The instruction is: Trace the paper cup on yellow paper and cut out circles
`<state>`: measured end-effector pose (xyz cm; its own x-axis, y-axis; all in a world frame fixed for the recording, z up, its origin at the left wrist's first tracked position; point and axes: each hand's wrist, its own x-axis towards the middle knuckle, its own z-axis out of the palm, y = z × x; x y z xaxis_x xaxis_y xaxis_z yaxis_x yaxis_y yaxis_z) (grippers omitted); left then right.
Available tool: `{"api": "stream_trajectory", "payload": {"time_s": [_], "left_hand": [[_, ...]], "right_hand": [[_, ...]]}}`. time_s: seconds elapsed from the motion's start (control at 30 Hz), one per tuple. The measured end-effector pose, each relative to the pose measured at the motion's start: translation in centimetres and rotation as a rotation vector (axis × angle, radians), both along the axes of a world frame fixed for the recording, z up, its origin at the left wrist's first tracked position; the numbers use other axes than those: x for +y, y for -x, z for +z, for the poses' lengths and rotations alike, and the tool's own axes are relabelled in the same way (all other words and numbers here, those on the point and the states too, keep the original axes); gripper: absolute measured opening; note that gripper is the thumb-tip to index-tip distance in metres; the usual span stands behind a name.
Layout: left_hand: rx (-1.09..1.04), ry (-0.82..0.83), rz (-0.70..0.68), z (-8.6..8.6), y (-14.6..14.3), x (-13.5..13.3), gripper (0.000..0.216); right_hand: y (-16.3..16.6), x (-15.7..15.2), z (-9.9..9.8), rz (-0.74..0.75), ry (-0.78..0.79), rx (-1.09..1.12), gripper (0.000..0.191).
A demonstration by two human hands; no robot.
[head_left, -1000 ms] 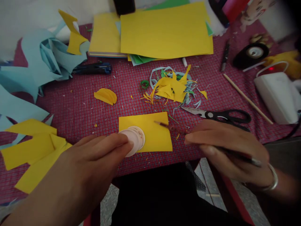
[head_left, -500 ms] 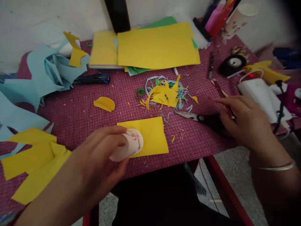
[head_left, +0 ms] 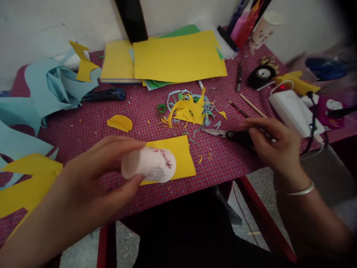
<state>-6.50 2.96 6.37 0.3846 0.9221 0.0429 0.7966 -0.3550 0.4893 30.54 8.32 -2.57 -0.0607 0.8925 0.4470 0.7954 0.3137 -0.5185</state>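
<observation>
My left hand (head_left: 89, 175) grips a small white paper cup (head_left: 157, 163) with red markings, tipped on its side with its mouth toward my palm. Its base end is over a yellow paper piece (head_left: 184, 158) at the table's front edge. The fingers of my right hand (head_left: 281, 149) are closed around a dark pencil (head_left: 237, 108), whose tip points up and left. Beneath that hand lie black-handled scissors (head_left: 241, 138), blades toward a heap of yellow, blue and green paper scraps (head_left: 192, 109). A stack of yellow petal-shaped cutouts (head_left: 120, 123) rests farther left.
Yellow and green paper sheets (head_left: 178, 56) lie at the back. Cut light-blue paper (head_left: 41, 82) covers the left side. At right are a wooden stick (head_left: 252, 105), black tape (head_left: 261, 76), a white power strip (head_left: 291, 111), a yellow glue gun (head_left: 298, 82) and another paper cup (head_left: 266, 29).
My left hand has turned the cup so more of its side shows, base now farther right. My right hand has picked up the pencil from beside the wooden stick. The view has shifted slightly.
</observation>
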Motion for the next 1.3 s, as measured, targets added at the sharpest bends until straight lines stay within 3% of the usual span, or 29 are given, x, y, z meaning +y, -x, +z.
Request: {"api": "stream_trajectory", "payload": {"time_s": [0.17,0.33,0.53,0.67,0.73,0.87,0.93,1.1,1.3], "left_hand": [[0.044,0.029,-0.174,0.2,-4.7,2.6,0.034],[0.266,-0.029,-0.296,-0.3,-6.9,3.2,0.025],[0.32,-0.029,-0.299,-0.5,-7.8,3.5,0.027],[0.332,0.007,-0.27,-0.3,-8.1,3.4,0.026],[0.346,0.025,-0.278,-0.2,-8.1,3.5,0.026],[0.351,0.038,-0.282,-0.4,-7.7,4.1,0.03],[0.36,0.036,-0.298,-0.4,-7.6,4.3,0.035],[0.38,0.011,-0.302,1.0,-8.0,3.6,0.041],[0.314,-0.011,-0.26,2.1,-8.8,2.5,0.036]], "right_hand": [[0.0,-0.4,-1.0,0.03,-0.02,0.056,0.023],[-0.1,-0.9,-2.0,0.016,-0.057,0.133,0.021],[-0.2,-0.9,-2.4,0.022,-0.011,0.171,0.021],[0.5,-2.0,-1.3,0.031,-0.113,0.293,0.019],[1.6,-3.2,-0.5,0.109,-0.098,0.33,0.02],[4.3,-5.7,-0.2,0.564,0.08,0.131,0.023],[5.4,-6.4,-0.9,0.704,0.115,0.002,0.023],[6.6,-6.8,-2.3,0.717,0.108,-0.176,0.025],[6.7,-6.8,-2.4,0.688,0.077,-0.208,0.022]]}}
